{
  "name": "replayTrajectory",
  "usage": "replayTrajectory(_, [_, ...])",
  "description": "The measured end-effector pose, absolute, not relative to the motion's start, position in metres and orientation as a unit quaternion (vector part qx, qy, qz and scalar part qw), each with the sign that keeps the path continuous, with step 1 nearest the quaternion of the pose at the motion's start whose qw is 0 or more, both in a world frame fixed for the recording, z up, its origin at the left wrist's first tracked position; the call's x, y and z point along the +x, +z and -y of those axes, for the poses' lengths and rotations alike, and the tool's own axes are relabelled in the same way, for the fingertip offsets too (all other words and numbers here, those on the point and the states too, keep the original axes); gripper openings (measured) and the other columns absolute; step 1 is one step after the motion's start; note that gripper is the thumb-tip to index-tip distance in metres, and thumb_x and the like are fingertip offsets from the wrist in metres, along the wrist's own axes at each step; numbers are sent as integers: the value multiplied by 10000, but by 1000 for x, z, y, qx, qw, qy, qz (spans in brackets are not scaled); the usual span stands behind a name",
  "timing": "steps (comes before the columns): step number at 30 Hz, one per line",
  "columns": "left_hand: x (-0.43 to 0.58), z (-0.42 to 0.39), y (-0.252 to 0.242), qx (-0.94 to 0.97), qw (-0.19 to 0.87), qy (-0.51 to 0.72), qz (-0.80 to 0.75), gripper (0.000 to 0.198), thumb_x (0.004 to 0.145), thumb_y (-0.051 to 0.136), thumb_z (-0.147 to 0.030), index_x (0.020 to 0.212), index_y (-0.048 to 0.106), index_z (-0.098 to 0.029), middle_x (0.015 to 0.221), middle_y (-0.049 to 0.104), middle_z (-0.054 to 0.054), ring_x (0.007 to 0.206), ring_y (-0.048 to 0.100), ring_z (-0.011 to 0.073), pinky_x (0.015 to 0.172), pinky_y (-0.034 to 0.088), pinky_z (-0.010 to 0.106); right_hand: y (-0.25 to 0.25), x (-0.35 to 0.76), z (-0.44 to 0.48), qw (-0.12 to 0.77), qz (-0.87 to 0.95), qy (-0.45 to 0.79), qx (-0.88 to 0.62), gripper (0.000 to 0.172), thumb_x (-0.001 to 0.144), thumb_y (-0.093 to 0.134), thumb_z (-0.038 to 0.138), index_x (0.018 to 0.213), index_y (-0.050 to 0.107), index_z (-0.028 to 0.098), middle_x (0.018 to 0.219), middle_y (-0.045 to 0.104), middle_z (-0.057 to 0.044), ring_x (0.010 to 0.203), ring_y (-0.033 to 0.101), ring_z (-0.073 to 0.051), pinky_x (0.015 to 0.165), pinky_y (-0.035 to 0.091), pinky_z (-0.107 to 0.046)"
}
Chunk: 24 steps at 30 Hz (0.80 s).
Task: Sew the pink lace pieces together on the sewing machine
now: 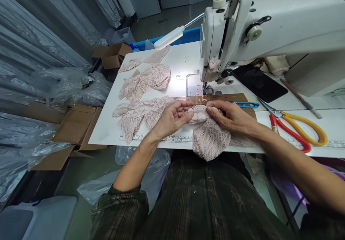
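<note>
Lace piece (208,139), pale pink and openwork, sits at the near edge of the worktop (181,60), with its lower half drooping over the edge toward the lap. The left hand (172,116) pinches its scalloped top band from the left, thumb pressed over fingers. The right hand (230,117) is closed on the same band from the right, and the two hands nearly touch. It looks very light, limp and stretchy, and would likely snag or pull out of shape if tugged, so the firmer banded edge is the place to grip, not the open mesh. Whether one layer or two is pinched is hard to tell. Just left lie more lace pieces (140,112). Beyond the hands are a brown guide strip (223,98) and the sewing machine (269,27), and to the right are scissors (296,126).
</note>
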State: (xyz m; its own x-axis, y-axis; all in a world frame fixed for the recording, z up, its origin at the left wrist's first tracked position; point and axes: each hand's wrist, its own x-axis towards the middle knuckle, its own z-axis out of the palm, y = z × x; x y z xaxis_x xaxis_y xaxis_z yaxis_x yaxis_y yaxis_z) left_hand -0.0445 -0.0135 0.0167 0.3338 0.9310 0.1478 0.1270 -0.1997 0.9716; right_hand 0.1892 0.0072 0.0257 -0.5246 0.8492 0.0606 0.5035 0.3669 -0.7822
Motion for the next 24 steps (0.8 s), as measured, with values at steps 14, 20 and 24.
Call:
replayTrajectory(14, [-15,32,29,568,538,418,-461,376,750,799,-224,1039,578,-131,814,672,0,659,619,57,635,543,163,7,191,9,384,803,122,-439,186,921,559,313,1011,659,184,974,684,-115,907,614,-238,798,475,-385])
replayTrajectory(20, [0,33,26,562,508,446,-477,377,727,793,-192,1005,540,-154,806,663,-11,659,616,59,648,531,172,23,188,41,425,816,137,-366,126,918,574,172,1005,661,198,906,690,-57,829,633,-168,756,507,-314])
replayTrajectory(24, [3,34,23,591,463,464,-470,381,724,795,-187,1003,537,-164,854,687,9,753,669,83,729,557,191,21,187,42,428,807,141,-382,94,898,592,155,947,667,184,880,721,-44,772,648,-153,706,492,-282])
